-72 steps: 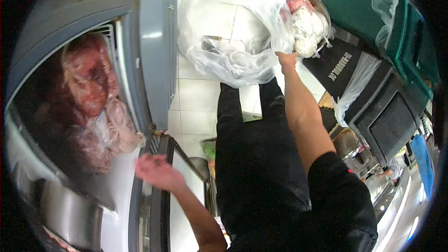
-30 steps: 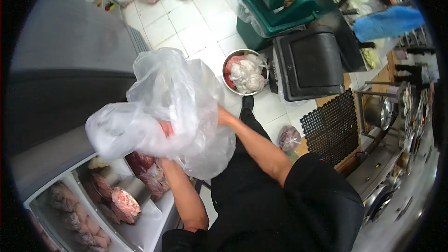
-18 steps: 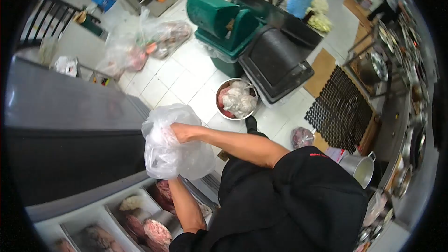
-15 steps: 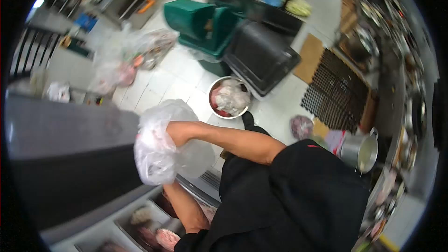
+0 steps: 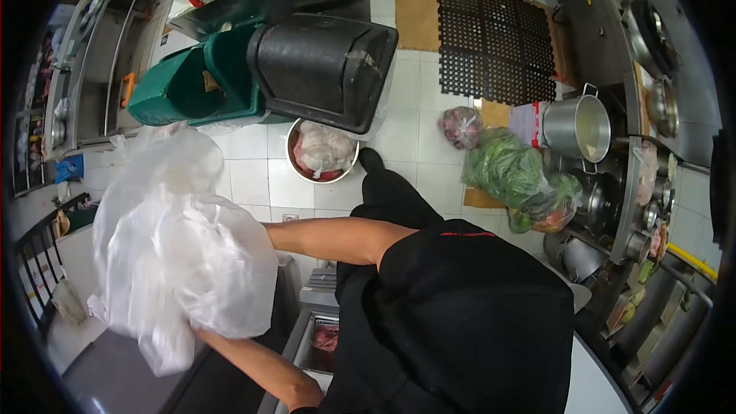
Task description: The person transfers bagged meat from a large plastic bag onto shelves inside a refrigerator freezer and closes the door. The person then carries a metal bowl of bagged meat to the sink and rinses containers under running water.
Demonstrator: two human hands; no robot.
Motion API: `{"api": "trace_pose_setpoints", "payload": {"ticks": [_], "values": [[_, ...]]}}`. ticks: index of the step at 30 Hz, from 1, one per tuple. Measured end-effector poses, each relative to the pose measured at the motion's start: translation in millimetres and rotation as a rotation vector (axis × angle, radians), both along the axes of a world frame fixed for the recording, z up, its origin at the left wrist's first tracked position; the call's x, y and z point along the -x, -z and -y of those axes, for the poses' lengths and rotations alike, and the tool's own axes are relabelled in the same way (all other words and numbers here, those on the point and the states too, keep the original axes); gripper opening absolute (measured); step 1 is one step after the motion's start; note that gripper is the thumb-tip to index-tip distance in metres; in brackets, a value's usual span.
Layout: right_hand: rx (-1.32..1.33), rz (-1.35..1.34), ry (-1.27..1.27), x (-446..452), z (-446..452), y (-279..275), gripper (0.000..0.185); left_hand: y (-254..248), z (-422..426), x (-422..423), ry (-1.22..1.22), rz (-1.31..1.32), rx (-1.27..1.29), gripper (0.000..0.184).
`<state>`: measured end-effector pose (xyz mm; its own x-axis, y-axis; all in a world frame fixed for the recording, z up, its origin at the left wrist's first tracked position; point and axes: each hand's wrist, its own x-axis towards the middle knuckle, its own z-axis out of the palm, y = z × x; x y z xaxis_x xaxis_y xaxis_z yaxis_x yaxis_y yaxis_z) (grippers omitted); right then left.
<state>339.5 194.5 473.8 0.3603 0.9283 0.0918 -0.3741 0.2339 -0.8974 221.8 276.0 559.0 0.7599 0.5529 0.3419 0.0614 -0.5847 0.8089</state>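
Note:
A large translucent plastic bag (image 5: 184,253) billows between my two hands, held up at the left of the head view. My right hand (image 5: 268,236) disappears into the bag's folds at the wrist, the arm reaching across from the black sleeve. Lower down, my left hand (image 5: 201,335) is likewise covered by the plastic. The bag hangs from both hands, though the fingers are hidden. Close below my arms, a metal bin of raw meat (image 5: 326,337) shows in the counter. A white bucket (image 5: 289,155) on the floor holds reddish meat and a bunched clear bag.
A black-lidded bin (image 5: 326,69) and a green bin (image 5: 169,92) stand beyond the bucket. Bagged greens (image 5: 502,169), a steel pot (image 5: 563,126) and a black rubber mat (image 5: 498,38) lie to the right. A dark counter surface (image 5: 115,376) runs below the bag.
My view has swung, bringing the bagged greens into sight and taking most meat bins out. The plastic bag has spread wider and moved left with both hands.

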Motion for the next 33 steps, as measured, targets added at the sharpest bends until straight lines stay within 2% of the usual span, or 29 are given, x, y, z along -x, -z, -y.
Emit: {"api": "trace_pose_setpoints", "payload": {"ticks": [4, 8, 10, 11, 12, 14, 15, 16, 17, 20, 21, 22, 23, 24, 26, 27, 28, 30, 31, 33], "values": [[-0.133, -0.308, -0.039, -14, -20, -6, 0.101, -6, 1, -37, 0.038, -0.030, -0.001, 0.056], [-0.224, -0.437, 0.061, -47, -53, -19, 0.094, -21, -1, -68, 0.051, -0.015, -0.022, 0.056], [-0.157, -0.390, 0.192, -67, -66, -22, 0.090, -28, -1, -82, 0.059, -0.012, -0.015, 0.056], [0.028, -0.251, 0.302, -79, -69, -26, 0.079, -31, -2, -88, 0.062, -0.012, -0.009, 0.055], [0.016, -0.230, 0.278, -90, -71, -28, 0.079, -34, -3, -94, 0.064, -0.012, -0.001, 0.055], [0.078, 0.321, 0.402, -118, -75, -33, 0.072, -37, -7, -102, 0.071, -0.027, 0.022, 0.055], [0.042, 0.202, 0.383, -135, -85, -35, 0.071, -38, -12, -103, 0.076, -0.035, 0.040, 0.055], [0.028, 0.212, 0.374, -158, -107, -29, 0.071, -40, -17, -106, 0.079, -0.045, 0.054, 0.055], [0.020, 0.300, 0.572, -188, -140, -7, 0.061, -41, -23, -108, 0.079, -0.057, 0.076, 0.055], [-0.139, 0.139, 0.642, -300, -96, -43, 0.050, -25, -57, -92, 0.034, -0.130, 0.161, 0.055], [-0.217, 0.078, 0.658, -338, -70, -54, 0.048, -10, -76, -76, 0.007, -0.190, 0.174, 0.044], [-0.275, 0.014, 0.672, -379, -52, -60, 0.047, 9, -95, -55, -0.009, -0.183, 0.181, 0.044], [-0.313, -0.047, 0.695, -421, -42, -59, 0.048, 29, -115, -36, -0.032, -0.298, 0.250, 0.040], [-0.236, -0.360, 0.758, -458, -49, -53, 0.044, 47, -132, -22, -0.048, -0.411, 0.319, 0.036], [-0.149, -0.107, 0.999, -539, -59, 44, 0.044, 76, -159, -8, -0.130, -0.585, 0.483, 0.033], [0.066, -0.069, 1.141, -549, -57, 69, 0.046, 87, -172, -5, -0.073, -0.648, 0.423, 0.032], [0.408, 0.075, 1.122, -541, -49, 75, 0.059, 102, -187, -7, -0.013, -0.696, 0.364, 0.032], [0.402, 0.153, 1.183, -599, -46, 216, 0.054, 158, -228, 11, -0.049, -0.895, 0.511, 0.032], [0.494, 0.165, 1.059, -616, -39, 250, 0.056, 165, -238, 8, -0.019, -0.924, 0.532, 0.031], [0.486, 0.112, 0.972, -588, -36, 199, 0.047, 181, -258, 9, -0.014, -1.004, 0.640, 0.030]]}}
